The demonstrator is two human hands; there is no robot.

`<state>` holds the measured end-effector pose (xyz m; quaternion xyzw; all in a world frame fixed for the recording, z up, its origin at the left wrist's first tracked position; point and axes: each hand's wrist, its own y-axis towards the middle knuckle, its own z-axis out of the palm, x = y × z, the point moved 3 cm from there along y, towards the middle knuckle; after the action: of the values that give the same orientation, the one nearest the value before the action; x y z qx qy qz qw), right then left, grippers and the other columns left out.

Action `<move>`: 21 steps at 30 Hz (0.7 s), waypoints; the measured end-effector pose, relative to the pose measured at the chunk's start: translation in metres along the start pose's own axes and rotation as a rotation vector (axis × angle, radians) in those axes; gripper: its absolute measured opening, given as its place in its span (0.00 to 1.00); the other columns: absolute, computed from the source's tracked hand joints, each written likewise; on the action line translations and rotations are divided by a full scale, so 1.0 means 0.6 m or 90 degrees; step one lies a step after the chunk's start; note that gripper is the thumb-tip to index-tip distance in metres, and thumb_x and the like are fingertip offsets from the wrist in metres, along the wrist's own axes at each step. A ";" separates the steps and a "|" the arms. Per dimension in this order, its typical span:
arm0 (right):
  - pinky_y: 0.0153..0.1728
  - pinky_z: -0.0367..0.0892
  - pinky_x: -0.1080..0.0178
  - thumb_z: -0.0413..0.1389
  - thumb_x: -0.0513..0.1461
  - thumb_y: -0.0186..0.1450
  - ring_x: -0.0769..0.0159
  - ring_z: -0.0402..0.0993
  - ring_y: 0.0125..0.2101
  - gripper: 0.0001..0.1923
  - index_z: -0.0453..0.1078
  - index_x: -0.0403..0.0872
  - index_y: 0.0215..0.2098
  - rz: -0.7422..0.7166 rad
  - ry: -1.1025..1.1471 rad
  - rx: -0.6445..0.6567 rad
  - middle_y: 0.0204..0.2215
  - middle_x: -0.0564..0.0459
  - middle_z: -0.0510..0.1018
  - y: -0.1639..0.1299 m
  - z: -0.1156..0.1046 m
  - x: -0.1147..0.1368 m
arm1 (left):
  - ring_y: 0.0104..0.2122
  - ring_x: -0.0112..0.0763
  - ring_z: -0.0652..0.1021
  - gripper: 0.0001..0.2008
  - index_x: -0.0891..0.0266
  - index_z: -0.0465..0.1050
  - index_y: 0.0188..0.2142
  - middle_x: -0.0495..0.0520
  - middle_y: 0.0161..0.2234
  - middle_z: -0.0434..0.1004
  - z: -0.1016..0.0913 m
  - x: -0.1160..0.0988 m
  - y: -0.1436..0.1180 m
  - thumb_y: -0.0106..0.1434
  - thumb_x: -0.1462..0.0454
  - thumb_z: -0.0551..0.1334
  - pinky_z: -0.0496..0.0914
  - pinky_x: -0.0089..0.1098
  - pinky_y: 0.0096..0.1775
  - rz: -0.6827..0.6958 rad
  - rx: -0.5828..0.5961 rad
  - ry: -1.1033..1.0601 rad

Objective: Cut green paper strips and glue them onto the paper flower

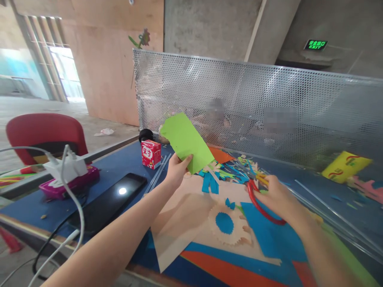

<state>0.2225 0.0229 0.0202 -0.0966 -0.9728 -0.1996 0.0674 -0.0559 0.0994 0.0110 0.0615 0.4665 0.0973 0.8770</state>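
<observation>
My left hand (178,167) pinches a bright green sheet of paper (190,141) between thumb and fingers and holds it up over the table. One edge of that sheet looks uneven. Red-handled scissors (250,190) are in my right hand (277,193), their blades pointing away to the left over paper scraps. Something slim and yellow (261,177) also shows at the right fingers; its kind is unclear. Below the hands lies pale paper (182,215) with a scalloped cutout (211,229) bearing a blue disc (224,223). Blue paper (259,227) lies beside it.
Colourful scraps (236,171) gather along the perforated metal divider (254,95). At left are a red drink carton (151,154), a black phone (119,199) and a white charger (67,169) with cables. A yellow packet (345,166) and clear thin rods (332,217) lie right.
</observation>
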 end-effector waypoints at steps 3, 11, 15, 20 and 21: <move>0.27 0.65 0.60 0.52 0.55 0.56 0.49 0.74 0.33 0.23 0.62 0.43 0.36 0.023 -0.034 0.067 0.31 0.40 0.76 0.004 -0.001 -0.009 | 0.36 0.40 0.79 0.22 0.64 0.69 0.36 0.57 0.38 0.79 0.004 0.003 -0.003 0.41 0.61 0.71 0.76 0.39 0.35 -0.031 0.035 0.013; 0.30 0.64 0.59 0.53 0.52 0.56 0.47 0.74 0.35 0.19 0.64 0.44 0.33 0.038 -0.122 0.123 0.33 0.39 0.76 0.002 -0.007 -0.015 | 0.36 0.39 0.79 0.23 0.65 0.72 0.37 0.60 0.38 0.79 0.017 0.017 -0.017 0.41 0.60 0.72 0.76 0.35 0.34 -0.128 0.135 0.051; 0.30 0.65 0.59 0.47 0.54 0.62 0.49 0.73 0.37 0.26 0.63 0.39 0.41 0.114 -0.149 0.082 0.36 0.36 0.74 0.008 -0.011 -0.016 | 0.39 0.41 0.79 0.23 0.64 0.71 0.38 0.60 0.41 0.78 0.014 0.020 -0.015 0.42 0.60 0.71 0.75 0.36 0.35 -0.134 0.138 0.065; 0.35 0.67 0.59 0.50 0.52 0.63 0.61 0.73 0.35 0.23 0.65 0.39 0.41 0.131 -0.184 0.102 0.35 0.45 0.74 0.054 -0.030 -0.007 | 0.37 0.38 0.79 0.23 0.65 0.71 0.38 0.60 0.41 0.78 0.008 0.018 -0.016 0.43 0.58 0.71 0.75 0.35 0.35 -0.136 0.149 0.084; 0.36 0.67 0.59 0.52 0.52 0.62 0.62 0.72 0.34 0.22 0.66 0.41 0.40 0.123 -0.191 0.109 0.34 0.47 0.74 0.072 -0.040 -0.007 | 0.36 0.38 0.79 0.23 0.65 0.71 0.38 0.60 0.40 0.78 0.007 0.018 -0.016 0.43 0.57 0.71 0.75 0.35 0.35 -0.137 0.154 0.088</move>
<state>0.2382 0.0517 0.0578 -0.2125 -0.9715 -0.0919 -0.0516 -0.0455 0.0924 0.0025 0.1094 0.5376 -0.0500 0.8345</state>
